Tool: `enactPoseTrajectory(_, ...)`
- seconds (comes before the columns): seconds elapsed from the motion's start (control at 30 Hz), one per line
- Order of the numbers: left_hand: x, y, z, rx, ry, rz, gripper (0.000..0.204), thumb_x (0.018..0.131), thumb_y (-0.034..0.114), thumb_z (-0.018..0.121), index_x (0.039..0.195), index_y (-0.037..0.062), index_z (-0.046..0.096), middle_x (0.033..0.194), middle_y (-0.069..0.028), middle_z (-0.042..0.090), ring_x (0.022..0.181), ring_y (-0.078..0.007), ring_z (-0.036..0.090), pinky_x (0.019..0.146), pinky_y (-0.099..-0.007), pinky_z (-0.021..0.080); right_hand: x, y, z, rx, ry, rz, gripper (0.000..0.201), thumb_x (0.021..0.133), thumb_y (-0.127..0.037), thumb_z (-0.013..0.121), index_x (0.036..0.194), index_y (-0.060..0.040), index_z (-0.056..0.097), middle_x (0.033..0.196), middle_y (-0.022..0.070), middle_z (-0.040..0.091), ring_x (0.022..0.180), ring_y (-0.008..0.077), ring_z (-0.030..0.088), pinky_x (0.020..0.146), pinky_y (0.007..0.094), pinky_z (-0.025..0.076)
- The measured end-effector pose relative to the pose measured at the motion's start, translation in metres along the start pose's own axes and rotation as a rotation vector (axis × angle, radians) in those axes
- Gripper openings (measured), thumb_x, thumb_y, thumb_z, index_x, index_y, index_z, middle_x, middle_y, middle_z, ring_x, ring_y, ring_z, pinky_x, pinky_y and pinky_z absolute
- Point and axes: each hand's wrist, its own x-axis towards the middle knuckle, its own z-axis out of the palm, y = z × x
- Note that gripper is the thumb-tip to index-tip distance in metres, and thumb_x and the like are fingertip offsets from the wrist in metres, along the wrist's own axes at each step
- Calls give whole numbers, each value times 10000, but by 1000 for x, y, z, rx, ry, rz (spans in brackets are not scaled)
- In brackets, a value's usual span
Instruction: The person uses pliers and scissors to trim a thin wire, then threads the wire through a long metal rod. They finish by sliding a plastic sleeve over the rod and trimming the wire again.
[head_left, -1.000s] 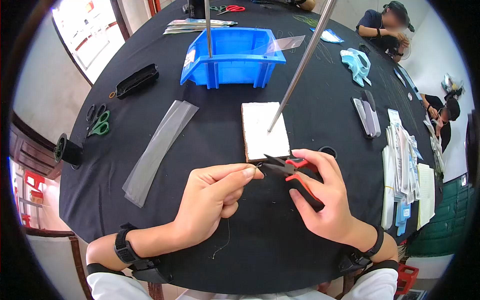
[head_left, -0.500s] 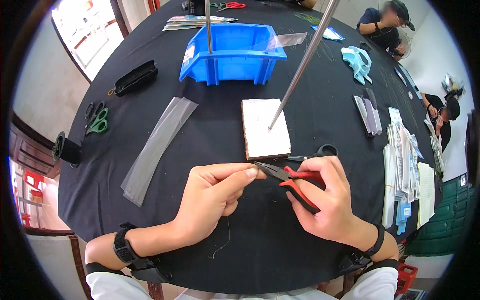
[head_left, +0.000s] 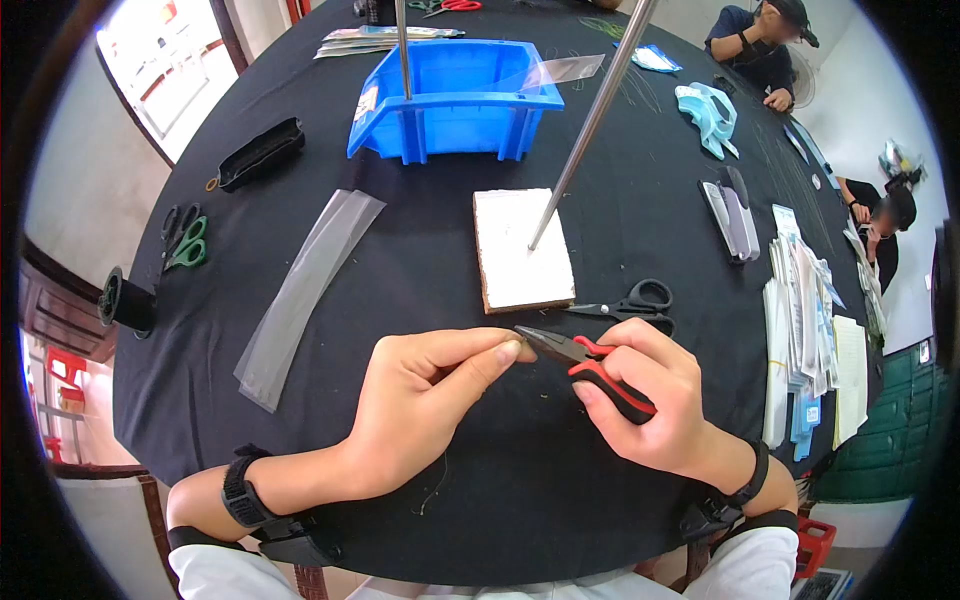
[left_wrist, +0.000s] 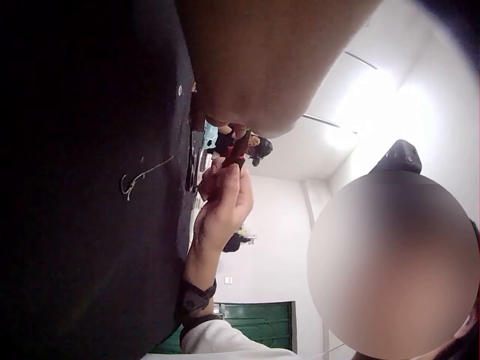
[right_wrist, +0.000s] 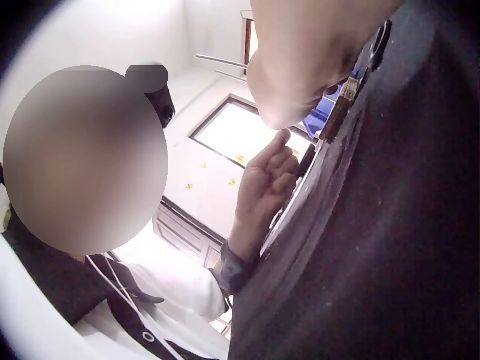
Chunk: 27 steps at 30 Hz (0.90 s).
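My left hand (head_left: 420, 400) pinches a tiny thin piece between thumb and forefinger; the fingertips mostly hide it, and I cannot tell its kind. In my right hand (head_left: 655, 395) are needle-nose pliers (head_left: 572, 348) with red and black handles, fingers curled round them. The pliers' tip, its jaws together, meets the left fingertips just in front of the white block (head_left: 520, 240). Black scissors (head_left: 640, 298) lie beyond the right hand. A thin thread (left_wrist: 146, 176) shows against the black cloth in the left wrist view, below my left hand.
A metal rod (head_left: 585, 130) slants over the block. Behind stands a blue bin (head_left: 465, 125). Clear plastic sleeves (head_left: 310, 300) and green-handled scissors (head_left: 188, 245) lie left; a stapler (head_left: 730, 215) and stacked packets (head_left: 795, 320) lie right. Two people sit at the far right.
The pliers' jaws were spread a second ago and have come together at the left fingertips. My right hand has shifted slightly down and right, uncovering more of the black scissors.
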Motion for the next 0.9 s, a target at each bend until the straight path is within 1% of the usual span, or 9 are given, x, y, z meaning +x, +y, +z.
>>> enactPoseTrajectory(0.07,-1,1,1,35,11,39,185,913,98,535,946,-27,667,530,45,470,432,-5,349,391,-186,234,0,0,1,-9,10,-6,172,682,-105,726,711,-45,568,764,84,552,584,211,555,508,293,442)
enactPoseTrajectory(0.4,-1,3,-1,15,1,3,185,913,114,545,915,-26,666,518,47,465,420,-3,343,386,-187,223,1,1,1,-51,24,-21,154,667,-86,724,696,-51,576,751,77,552,573,204,558,494,290,446)
enactPoseTrajectory(0.5,-1,3,0,19,0,-7,182,911,112,545,905,-25,666,518,48,465,419,-2,343,386,-186,222,0,-2,0,-41,4,16,139,674,-84,716,696,-57,581,743,71,555,576,200,564,499,288,453)
enactPoseTrajectory(0.67,-2,3,0,62,8,-5,171,901,97,548,889,-21,673,528,49,473,443,6,361,396,-183,242,4,3,-3,-71,64,46,128,707,-64,690,697,-21,569,650,75,511,520,208,501,468,309,401)
enactPoseTrajectory(0.7,-8,2,2,87,-7,52,170,898,95,550,884,-21,673,529,49,473,451,8,365,400,-183,248,6,9,-8,-97,78,65,129,716,-61,683,698,-12,565,631,77,498,508,209,486,462,313,387)
enactPoseTrajectory(0.73,-16,-1,5,114,-25,110,168,894,92,552,879,-22,674,531,49,473,458,9,369,405,-184,254,9,21,-16,-103,134,213,144,741,-52,663,691,13,545,590,79,458,488,205,441,459,319,352)
enactPoseTrajectory(0.8,-11,-4,9,154,-8,289,161,887,91,562,880,-22,677,547,44,494,484,12,383,420,-186,273,3,25,-21,-100,136,155,122,760,-64,660,731,9,568,671,99,507,534,192,480,493,288,379)
enactPoseTrajectory(0.83,-10,10,5,141,-38,36,154,883,93,574,887,-16,682,578,39,526,488,6,387,422,-181,277,2,16,-17,-47,135,115,117,761,-66,665,751,10,577,709,111,526,554,194,496,504,279,389)
enactPoseTrajectory(0.9,-7,6,3,113,-55,-2,153,883,104,582,900,-8,685,593,44,533,481,4,378,415,-178,266,4,15,-17,46,19,117,177,747,-94,703,840,24,609,828,121,564,633,202,549,563,274,428)
